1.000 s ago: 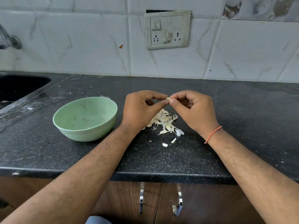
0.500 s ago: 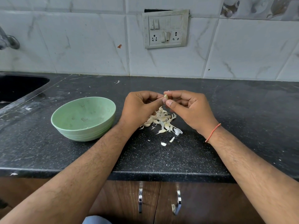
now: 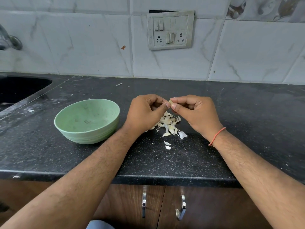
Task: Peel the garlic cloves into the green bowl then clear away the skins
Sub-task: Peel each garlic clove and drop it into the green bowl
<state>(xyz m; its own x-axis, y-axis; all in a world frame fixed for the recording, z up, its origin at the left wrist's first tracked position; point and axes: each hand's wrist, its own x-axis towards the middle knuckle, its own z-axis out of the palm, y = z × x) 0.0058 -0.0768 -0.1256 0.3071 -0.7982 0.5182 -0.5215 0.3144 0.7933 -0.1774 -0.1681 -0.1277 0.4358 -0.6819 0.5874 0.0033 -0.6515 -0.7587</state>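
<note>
Garlic clove (image 3: pixel 170 101), small and pale, sits pinched between the fingertips of both hands, held above the dark countertop (image 3: pixel 231 113) just right of the green bowl (image 3: pixel 87 120). The left hand (image 3: pixel 146 111) has its fingers curled with thumb and forefinger closed on the clove's left side; the right hand (image 3: pixel 196 113) pinches it from the right in the same way, its thumb tip just below the clove. Directly under the hands lies a heap of garlic skins (image 3: pixel 169 124), with a few loose flakes on the near side.

Peeling looks to be the step in hand, and the clearing of the skins has not begun. The next move probably calls for a fine pull with the nails to strip whatever skin is left, then a short carry to the left to drop the clove into the bowl.

Much is hard to make out. The fingers cover most of the clove, so how much skin clings to it cannot be told. The left hand hides the left part of the heap, and unpeeled cloves could lie among the skins there. Inside the bowl only faint marks and specks show; whether any peeled cloves lie in it is unclear. At far left the sink (image 3: pixel 19 90) is cut off by the frame.
</note>
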